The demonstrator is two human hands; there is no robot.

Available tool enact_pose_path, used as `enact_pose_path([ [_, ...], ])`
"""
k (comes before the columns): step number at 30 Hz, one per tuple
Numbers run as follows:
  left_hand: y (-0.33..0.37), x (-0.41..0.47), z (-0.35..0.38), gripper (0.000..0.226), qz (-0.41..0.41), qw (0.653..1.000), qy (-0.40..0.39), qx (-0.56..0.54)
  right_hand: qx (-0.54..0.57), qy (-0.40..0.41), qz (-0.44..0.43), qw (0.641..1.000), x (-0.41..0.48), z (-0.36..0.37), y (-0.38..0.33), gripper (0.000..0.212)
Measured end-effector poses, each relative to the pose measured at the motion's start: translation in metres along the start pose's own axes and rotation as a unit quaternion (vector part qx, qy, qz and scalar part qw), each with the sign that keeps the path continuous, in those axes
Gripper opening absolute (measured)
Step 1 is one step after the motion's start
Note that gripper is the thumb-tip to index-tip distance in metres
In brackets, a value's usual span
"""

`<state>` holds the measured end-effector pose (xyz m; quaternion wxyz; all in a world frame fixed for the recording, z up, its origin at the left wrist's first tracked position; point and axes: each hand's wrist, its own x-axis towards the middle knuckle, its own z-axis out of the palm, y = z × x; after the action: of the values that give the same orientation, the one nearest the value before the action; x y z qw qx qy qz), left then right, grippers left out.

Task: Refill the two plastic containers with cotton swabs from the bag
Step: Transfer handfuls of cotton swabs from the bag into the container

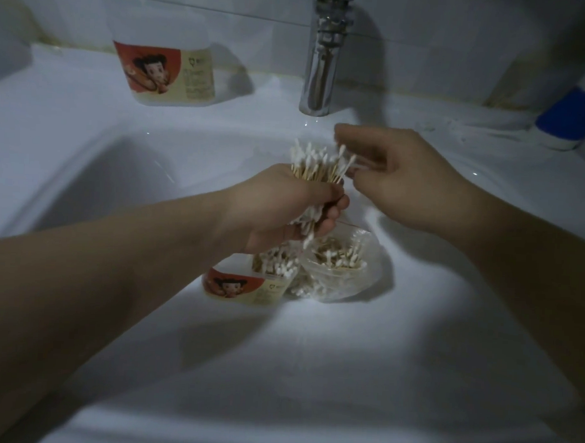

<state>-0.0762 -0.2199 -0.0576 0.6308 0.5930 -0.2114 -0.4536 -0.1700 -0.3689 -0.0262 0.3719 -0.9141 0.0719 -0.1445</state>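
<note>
Fingers, left [333, 209]: curled tight round a thick bundle of cotton swabs [319, 166], sticks upright, white tips fanned above the fist.
Fingers, right [350, 132]: loosely curved at the bundle's right-hand tips; the frame is too dim and soft to tell whether they pinch a swab or only touch.
Left hand [278, 207]: centre of frame, raised directly above the near container.
Right hand [405, 179]: just right of centre, level with the tips.
Near container [249, 287]: lower centre, labelled, open, already partly filled with swabs.
Bag [349, 276]: clear plastic, touching the near container on its right, mouth open, swabs left inside.
Far container [167, 67]: upper left, upright by the wall, well apart from the hands.
Step, judged: squaring up a handful before loading; task roughly at its first half.
Next move calls for: tips levelled, bundle kept vertical, lowered straight into the open mouth; loose sticks may spill.
Surface: white glossy sink surround [313, 354], basin hollow at left.
Room: tiled wall, chrome tap [319, 73] top centre, blue-and-white object [566, 121] at right edge; poor light.
</note>
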Motion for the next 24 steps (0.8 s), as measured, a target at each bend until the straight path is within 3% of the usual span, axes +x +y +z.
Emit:
enact_pose_path([
  [2,-0.001,-0.002,0.002,0.01,0.007,1.0,-0.002,0.005,0.043,-0.048,0.007,0.998,0.0,0.004,-0.001,0.061],
  [4,-0.001,-0.004,0.005,0.011,0.025,1.0,0.003,-0.009,0.053,-0.095,0.017,0.994,0.0,0.004,0.0,0.076],
  [9,0.004,-0.006,0.007,0.015,0.009,0.998,-0.04,-0.057,-0.111,-0.182,-0.011,0.977,-0.008,0.004,0.001,0.144],
  [11,0.004,-0.007,0.008,0.013,-0.006,0.996,-0.041,-0.073,-0.157,-0.16,-0.037,0.974,-0.008,0.011,0.001,0.144],
  [15,0.004,-0.006,0.007,0.018,-0.005,0.996,-0.013,-0.085,-0.217,-0.083,-0.098,0.968,-0.001,0.011,-0.002,0.121],
  [18,0.005,-0.004,0.009,0.018,-0.001,0.992,-0.008,-0.124,-0.174,-0.129,-0.073,0.973,-0.003,0.011,-0.001,0.147],
  [20,0.003,-0.003,0.01,0.016,-0.007,0.993,-0.007,-0.117,-0.167,-0.135,-0.057,0.975,-0.004,0.013,-0.001,0.151],
  [24,0.001,-0.002,0.01,0.011,-0.012,0.993,-0.009,-0.117,-0.205,-0.084,-0.08,0.972,-0.003,0.011,-0.003,0.127],
])
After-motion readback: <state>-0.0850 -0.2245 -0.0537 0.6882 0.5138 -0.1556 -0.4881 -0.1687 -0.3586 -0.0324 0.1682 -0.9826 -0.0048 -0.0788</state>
